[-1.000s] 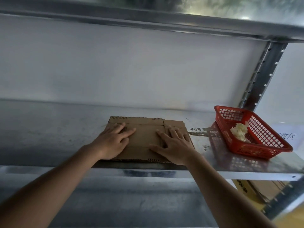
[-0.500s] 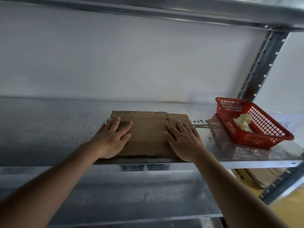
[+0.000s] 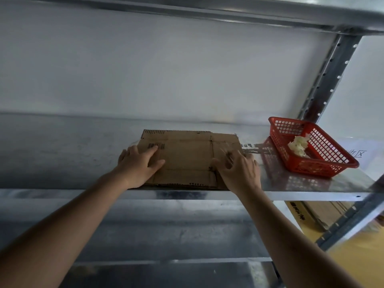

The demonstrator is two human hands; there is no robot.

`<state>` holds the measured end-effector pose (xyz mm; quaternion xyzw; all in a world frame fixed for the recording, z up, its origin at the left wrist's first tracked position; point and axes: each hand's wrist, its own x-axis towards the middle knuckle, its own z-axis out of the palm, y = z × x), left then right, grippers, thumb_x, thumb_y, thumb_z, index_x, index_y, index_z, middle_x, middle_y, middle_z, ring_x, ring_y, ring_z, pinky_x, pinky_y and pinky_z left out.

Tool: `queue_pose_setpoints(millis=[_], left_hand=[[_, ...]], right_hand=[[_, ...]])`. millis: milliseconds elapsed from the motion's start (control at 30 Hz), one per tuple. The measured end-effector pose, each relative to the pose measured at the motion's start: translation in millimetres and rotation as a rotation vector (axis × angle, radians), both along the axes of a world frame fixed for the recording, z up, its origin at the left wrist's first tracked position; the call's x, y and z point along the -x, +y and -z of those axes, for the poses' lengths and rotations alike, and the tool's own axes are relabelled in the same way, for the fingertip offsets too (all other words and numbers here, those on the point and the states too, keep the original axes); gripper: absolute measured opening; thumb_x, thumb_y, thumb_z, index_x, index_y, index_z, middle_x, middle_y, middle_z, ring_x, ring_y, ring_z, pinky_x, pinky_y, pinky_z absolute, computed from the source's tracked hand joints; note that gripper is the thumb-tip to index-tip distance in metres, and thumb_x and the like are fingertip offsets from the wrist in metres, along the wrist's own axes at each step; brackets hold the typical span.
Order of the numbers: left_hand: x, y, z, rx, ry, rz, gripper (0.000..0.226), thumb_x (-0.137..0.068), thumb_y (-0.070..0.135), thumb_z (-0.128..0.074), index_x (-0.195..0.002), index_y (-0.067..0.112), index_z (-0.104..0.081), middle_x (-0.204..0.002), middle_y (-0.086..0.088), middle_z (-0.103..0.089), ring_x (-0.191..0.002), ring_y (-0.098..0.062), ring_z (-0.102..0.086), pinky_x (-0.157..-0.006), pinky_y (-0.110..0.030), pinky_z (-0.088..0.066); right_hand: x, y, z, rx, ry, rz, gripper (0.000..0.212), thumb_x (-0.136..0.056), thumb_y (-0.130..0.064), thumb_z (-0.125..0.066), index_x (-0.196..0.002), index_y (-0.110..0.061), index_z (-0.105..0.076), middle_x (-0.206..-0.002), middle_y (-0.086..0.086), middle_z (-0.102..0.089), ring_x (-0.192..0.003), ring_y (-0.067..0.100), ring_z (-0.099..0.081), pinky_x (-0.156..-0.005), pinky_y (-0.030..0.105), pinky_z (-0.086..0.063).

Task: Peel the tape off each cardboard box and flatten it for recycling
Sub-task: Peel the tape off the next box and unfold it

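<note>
Head view: flattened cardboard box (image 3: 187,156) lies lengthwise along shelf (image 3: 291,192).

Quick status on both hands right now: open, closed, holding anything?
Left hand: open, fingers flat on the flattened cardboard.
Right hand: on the cardboard's right side, fingers bent and blurred; grip cannot be told.

One head-worn wide-angle view, close in, faces forward and slightly down at a metal shelf (image 3: 291,190) crossing mid-frame; forearms enter from the lower corners
</note>
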<state>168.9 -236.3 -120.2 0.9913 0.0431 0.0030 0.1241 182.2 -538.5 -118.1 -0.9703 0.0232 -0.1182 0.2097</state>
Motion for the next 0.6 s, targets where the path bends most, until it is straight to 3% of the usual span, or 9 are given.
queue_pose_setpoints(millis=[100, 200, 367, 467, 600], left_hand=[[8, -3, -4, 0.105, -0.07, 0.001, 0.094, -0.079, 0.087, -0.033, -0.162, 0.043, -0.022, -0.159, -0.017, -0.019, -0.143, -0.048, -0.032, -0.12, -0.057, -0.03], [20, -9, -3, 0.211, -0.147, 0.002, 0.101, -0.073, 0.086, -0.043, -0.162, 0.041, -0.025, -0.153, -0.007, -0.013, -0.144, -0.045, -0.019, -0.122, -0.057, -0.024], [38, -23, -10, 0.252, -0.218, 0.037, 0.108, -0.07, 0.088, -0.047, -0.163, 0.037, -0.023, -0.153, -0.01, -0.019, -0.143, -0.04, -0.017, -0.121, -0.055, -0.023], [53, -34, -15, 0.224, -0.234, 0.073, 0.113, -0.07, 0.088, -0.048, -0.164, 0.029, -0.021, -0.154, -0.015, -0.024, -0.141, -0.043, -0.021, -0.12, -0.053, -0.024], [80, -53, -10, 0.22, -0.217, 0.167, 0.102, -0.084, 0.074, -0.06, -0.164, 0.026, -0.02, -0.155, -0.016, -0.023, -0.141, -0.043, -0.022, -0.12, -0.052, -0.024]], right_hand=[[10, -12, -1, -0.085, -0.089, -0.009, 0.066, -0.09, -0.063, -0.066, -0.148, -0.036, -0.048, -0.139, 0.011, -0.051, -0.118, 0.027, -0.053, -0.098, 0.042, -0.049], [21, -25, -5, -0.156, -0.165, 0.0, 0.067, -0.086, -0.056, -0.076, -0.145, -0.035, -0.054, -0.138, 0.007, -0.047, -0.104, 0.017, -0.045, -0.091, 0.035, -0.047], [57, -43, -5, -0.22, -0.168, 0.018, 0.074, -0.088, -0.053, -0.075, -0.154, -0.036, -0.047, -0.149, 0.01, -0.039, -0.131, 0.031, -0.046, -0.111, 0.046, -0.044], [88, -53, -1, -0.192, -0.165, 0.043, 0.073, -0.091, -0.055, -0.071, -0.156, -0.033, -0.044, -0.152, 0.012, -0.036, -0.134, 0.035, -0.043, -0.112, 0.047, -0.041], [142, -68, 10, -0.17, -0.155, 0.137, 0.073, -0.092, -0.057, -0.068, -0.156, -0.033, -0.043, -0.151, 0.011, -0.036, -0.133, 0.036, -0.044, -0.109, 0.048, -0.042]])
